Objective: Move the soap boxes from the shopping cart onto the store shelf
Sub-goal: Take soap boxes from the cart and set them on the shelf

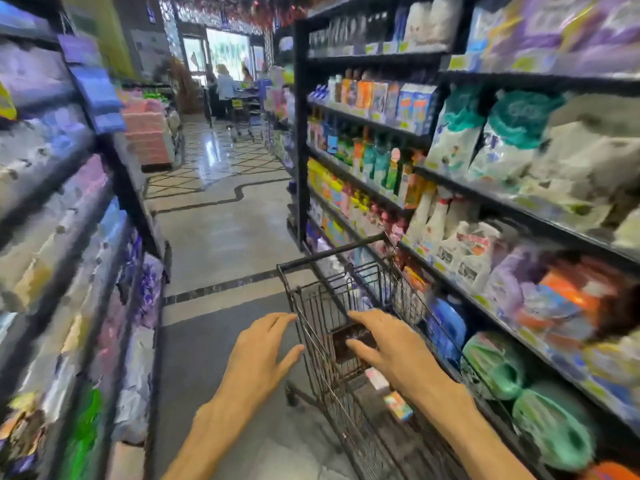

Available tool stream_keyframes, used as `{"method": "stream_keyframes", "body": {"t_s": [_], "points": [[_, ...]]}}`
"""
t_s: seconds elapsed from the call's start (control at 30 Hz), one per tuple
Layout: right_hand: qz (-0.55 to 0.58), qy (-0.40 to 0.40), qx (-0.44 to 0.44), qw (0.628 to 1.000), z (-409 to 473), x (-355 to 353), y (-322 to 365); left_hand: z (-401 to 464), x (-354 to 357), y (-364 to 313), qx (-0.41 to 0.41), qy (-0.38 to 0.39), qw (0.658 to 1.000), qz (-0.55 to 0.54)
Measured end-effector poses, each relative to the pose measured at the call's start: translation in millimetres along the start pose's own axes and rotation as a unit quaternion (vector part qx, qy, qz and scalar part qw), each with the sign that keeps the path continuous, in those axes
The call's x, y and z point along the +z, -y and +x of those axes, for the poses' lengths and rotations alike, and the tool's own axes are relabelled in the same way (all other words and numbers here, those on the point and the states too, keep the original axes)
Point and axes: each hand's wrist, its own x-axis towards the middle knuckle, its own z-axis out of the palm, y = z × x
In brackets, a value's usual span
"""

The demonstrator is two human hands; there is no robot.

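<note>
Aisle view, heavy motion blur on both shelf runs. A wire shopping cart [349,306] is stood close against the store shelf [519,216] on the right. Both hands are seen extended, fingers straight and spread, nothing held: the left hand [258,351] hovers just outside the cart's left wall, the right hand [388,344] is reached over the basket. Directly under the right hand's fingers a dark brown box [351,341] is seen inside the cart; contact cannot be confirmed. Lower in the basket, near the right forearm, two small pale soap boxes [388,393] are visible, one pinkish-white, one multicoloured. The step in hand is judged to be the first reach into the cart, with no box lifted yet. It would be done well if the right hand were lowered past the wire rim without snagging, one box gripped across its short sides, and the left hand laid on the cart wall to steady it. The target gap on the shelf cannot be made out; it should be located before lifting.
</note>
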Motion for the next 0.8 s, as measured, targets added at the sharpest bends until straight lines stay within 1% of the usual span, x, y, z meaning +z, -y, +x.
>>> {"method": "stream_keyframes", "body": {"t_s": [0.1, 0.2, 0.33, 0.4, 0.47, 0.6, 0.8], "points": [[0.002, -0.012, 0.085, 0.996, 31, 0, -23, 75, 20, 13, 0.067, 0.045, 0.997, -0.016], [-0.013, -0.023, 0.169, 0.985, 47, -5, -44, 138, 44, 11, 0.141, 0.098, 0.985, -0.027], [-0.008, -0.049, 0.280, 0.959, 51, -13, -73, 201, 79, -9, 0.225, 0.152, 0.962, -0.039], [-0.021, -0.053, 0.325, 0.944, 48, -15, -87, 225, 97, -24, 0.259, 0.164, 0.949, -0.067], [-0.023, -0.062, 0.360, 0.931, 46, -16, -102, 245, 117, -38, 0.291, 0.178, 0.935, -0.095], [-0.026, -0.068, 0.411, 0.909, 47, -9, -139, 283, 162, -60, 0.345, 0.207, 0.910, -0.103], [0.008, -0.073, 0.469, 0.880, 53, 10, -186, 323, 215, -72, 0.361, 0.280, 0.886, -0.083]]}}
